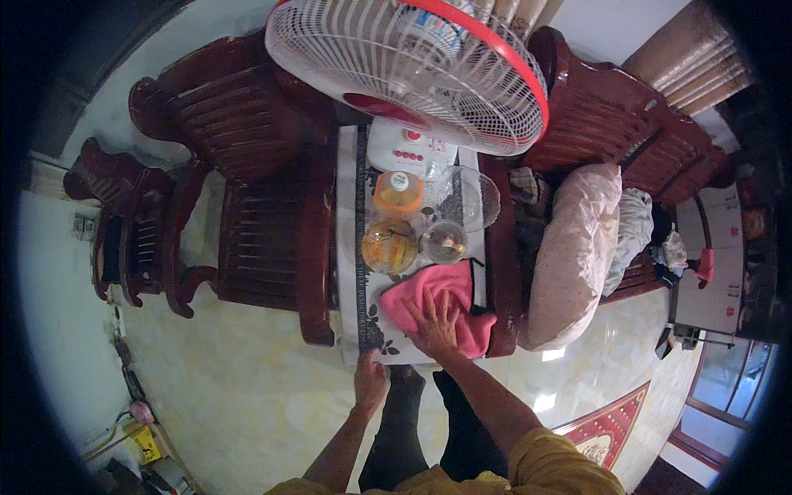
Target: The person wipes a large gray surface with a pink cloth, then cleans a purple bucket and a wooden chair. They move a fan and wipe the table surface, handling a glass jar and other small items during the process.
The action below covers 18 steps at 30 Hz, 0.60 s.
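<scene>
My right hand (435, 325) lies flat with spread fingers on a crumpled pink cloth (479, 331). The cloth rests near the front of a narrow table with a white patterned cover (352, 309). At the table's front left edge is my left hand (370, 378), fingers bent; whether it grips the cover is unclear. Just beyond the cloth stand a round glass jar with amber contents (388, 246) and a clear container (444, 241) with small items inside. Behind them are an orange-tinted container with a white cap (399, 190) and a clear scalloped bowl (481, 198).
A white electric fan with a red-rimmed guard (408, 74) stands at the table's far end, its base (396, 145) on the cover. Dark wooden chairs (263, 241) flank the left. On the right, a wooden bench (594, 117) carries a pale pillow (572, 260) and clothes.
</scene>
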Tool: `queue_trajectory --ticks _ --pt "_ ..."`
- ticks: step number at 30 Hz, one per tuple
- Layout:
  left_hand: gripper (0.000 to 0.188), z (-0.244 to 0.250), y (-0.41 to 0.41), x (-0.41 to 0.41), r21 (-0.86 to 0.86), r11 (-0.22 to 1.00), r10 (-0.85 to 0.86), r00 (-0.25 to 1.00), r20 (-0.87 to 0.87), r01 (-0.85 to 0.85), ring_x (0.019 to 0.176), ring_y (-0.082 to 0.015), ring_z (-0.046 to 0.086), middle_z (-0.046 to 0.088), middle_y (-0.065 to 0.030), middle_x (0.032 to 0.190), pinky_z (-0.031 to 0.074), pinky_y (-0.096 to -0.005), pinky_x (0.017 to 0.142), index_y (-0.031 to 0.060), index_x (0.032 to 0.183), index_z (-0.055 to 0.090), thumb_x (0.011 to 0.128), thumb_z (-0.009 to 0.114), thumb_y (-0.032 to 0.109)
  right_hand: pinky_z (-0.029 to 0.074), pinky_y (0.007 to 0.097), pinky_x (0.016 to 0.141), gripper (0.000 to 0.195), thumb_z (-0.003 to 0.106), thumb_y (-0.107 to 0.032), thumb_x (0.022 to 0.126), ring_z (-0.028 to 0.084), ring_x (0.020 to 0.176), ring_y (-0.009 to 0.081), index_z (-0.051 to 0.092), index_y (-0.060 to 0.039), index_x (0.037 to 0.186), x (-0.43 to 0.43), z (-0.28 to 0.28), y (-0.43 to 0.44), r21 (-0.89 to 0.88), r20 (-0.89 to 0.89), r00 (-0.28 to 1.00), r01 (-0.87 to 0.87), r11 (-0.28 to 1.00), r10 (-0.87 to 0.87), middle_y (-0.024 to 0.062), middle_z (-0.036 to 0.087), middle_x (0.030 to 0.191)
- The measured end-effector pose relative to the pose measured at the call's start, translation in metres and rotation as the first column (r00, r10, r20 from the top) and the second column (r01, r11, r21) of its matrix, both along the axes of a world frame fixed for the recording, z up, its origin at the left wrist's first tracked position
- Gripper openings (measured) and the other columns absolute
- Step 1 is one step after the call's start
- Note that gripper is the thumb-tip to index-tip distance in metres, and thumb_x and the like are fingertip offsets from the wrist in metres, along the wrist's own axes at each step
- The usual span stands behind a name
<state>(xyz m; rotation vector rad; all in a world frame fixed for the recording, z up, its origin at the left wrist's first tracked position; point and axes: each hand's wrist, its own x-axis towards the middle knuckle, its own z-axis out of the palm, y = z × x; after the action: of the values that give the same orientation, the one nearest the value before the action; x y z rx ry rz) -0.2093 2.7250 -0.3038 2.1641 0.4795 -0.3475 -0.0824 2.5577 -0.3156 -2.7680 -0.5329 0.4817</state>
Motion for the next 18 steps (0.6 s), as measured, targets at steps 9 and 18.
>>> queue_trajectory --ticks 9,18 --pt "0.038 -0.056 0.036 0.127 -0.232 0.936 0.29 0.955 0.07 -0.267 0.077 -0.0203 0.065 0.064 -0.0163 0.098 0.052 -0.0306 0.069 0.0014 0.123 0.048 0.093 0.06 0.02 0.017 0.0603 0.112 0.075 0.068 -0.034 0.078 0.019 0.142 0.0402 0.037 -0.0202 0.145 -0.061 0.003 -0.001 0.021 -0.169 0.929 -0.331 0.943 0.33 0.0149 0.022 0.155" --pt "0.037 -0.13 0.02 0.229 -0.125 0.914 0.4 0.91 0.11 -0.387 0.079 -0.0318 0.065 0.063 -0.0202 0.1 0.055 -0.0396 0.063 0.0018 0.114 0.045 0.086 0.064 0.016 0.025 0.0558 0.11 0.068 0.065 -0.037 0.082 0.036 0.133 0.0382 0.042 -0.0101 0.14 -0.033 -0.053 -0.018 -0.039 0.143 0.881 0.46 0.887 -0.451 0.0199 0.046 0.137"
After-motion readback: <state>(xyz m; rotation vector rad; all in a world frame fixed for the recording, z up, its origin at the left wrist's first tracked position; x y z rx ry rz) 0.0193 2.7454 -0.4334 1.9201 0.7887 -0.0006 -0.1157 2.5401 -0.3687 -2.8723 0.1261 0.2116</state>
